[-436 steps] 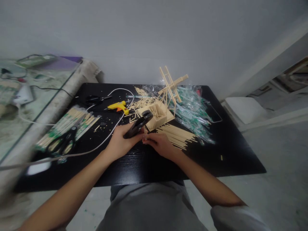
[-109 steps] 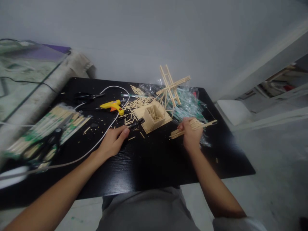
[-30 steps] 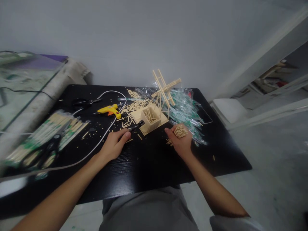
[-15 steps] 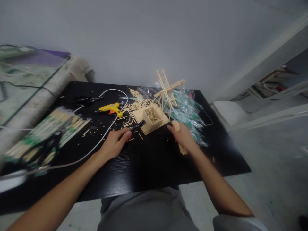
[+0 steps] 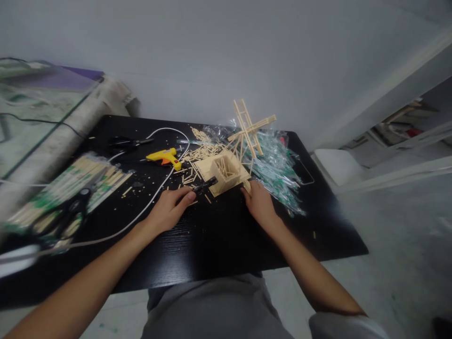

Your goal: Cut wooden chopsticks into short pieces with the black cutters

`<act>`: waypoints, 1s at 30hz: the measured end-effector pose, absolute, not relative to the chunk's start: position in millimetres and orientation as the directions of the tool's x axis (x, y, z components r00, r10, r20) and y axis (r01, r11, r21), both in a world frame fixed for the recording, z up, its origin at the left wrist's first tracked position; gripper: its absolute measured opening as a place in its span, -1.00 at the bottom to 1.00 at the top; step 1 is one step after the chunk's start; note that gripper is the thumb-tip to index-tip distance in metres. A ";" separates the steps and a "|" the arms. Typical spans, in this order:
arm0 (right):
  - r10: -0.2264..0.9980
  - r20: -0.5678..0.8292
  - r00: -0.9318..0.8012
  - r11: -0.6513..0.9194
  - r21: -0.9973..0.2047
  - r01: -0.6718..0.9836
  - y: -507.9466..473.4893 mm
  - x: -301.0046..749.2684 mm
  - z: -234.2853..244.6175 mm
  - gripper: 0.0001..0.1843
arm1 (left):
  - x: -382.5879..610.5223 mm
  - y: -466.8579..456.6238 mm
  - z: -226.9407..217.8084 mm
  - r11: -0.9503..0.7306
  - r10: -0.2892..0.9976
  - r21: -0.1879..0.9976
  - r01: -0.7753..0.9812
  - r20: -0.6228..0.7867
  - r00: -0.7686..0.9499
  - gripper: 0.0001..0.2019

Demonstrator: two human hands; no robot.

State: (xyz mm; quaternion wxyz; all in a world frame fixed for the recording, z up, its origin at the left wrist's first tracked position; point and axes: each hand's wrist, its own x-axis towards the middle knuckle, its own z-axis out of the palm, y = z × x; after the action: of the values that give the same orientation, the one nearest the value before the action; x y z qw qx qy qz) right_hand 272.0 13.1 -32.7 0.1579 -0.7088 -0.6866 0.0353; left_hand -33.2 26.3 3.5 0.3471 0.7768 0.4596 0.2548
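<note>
My left hand [image 5: 168, 209] rests on the black table [image 5: 212, 245], curled over the handles of black cutting pliers [image 5: 205, 185] whose jaws point at the small wooden stick box [image 5: 223, 172]. My right hand [image 5: 259, 204] lies on the table beside the box's right corner, closed on a bundle of wooden sticks [image 5: 247, 187] of which only the ends show. Behind the box stands a windmill frame made of sticks [image 5: 249, 127].
A yellow glue gun [image 5: 165, 157] with a white cable [image 5: 141, 212] lies left of the box amid short stick offcuts. Wrapped chopstick packs and black scissors [image 5: 76, 202] sit at the left. Empty green-printed wrappers [image 5: 278, 165] pile at the right. Black pliers [image 5: 127, 141] lie at the back.
My right hand gathered the loose sticks from the right side into a bundle and brought them down next to the box. My left hand stayed on the pliers.
</note>
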 end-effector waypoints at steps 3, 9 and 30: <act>0.986 0.165 0.035 0.008 -0.258 0.966 12.4 272.7 -28.9 -0.81 | -33.5 26.1 3.8 -0.334 0.891 0.769 0.545 0.068 0.450 -0.48; 0.991 0.129 0.040 -0.009 -0.235 0.972 5.3 278.9 -19.4 -0.70 | -34.9 26.4 3.0 -0.329 0.889 0.759 0.562 0.047 0.456 -0.48; 0.976 0.213 0.035 0.002 -0.168 0.986 -41.8 277.5 -28.1 -0.39 | -33.2 26.4 5.1 -0.326 0.889 0.755 0.568 0.040 0.457 -0.51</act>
State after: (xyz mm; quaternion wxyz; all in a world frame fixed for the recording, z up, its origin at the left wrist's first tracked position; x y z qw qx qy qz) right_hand 277.5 -41.8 -28.1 0.1359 -0.7063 -0.6945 -0.0173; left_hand -33.2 26.4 5.1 0.3451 0.7805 0.4666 0.2322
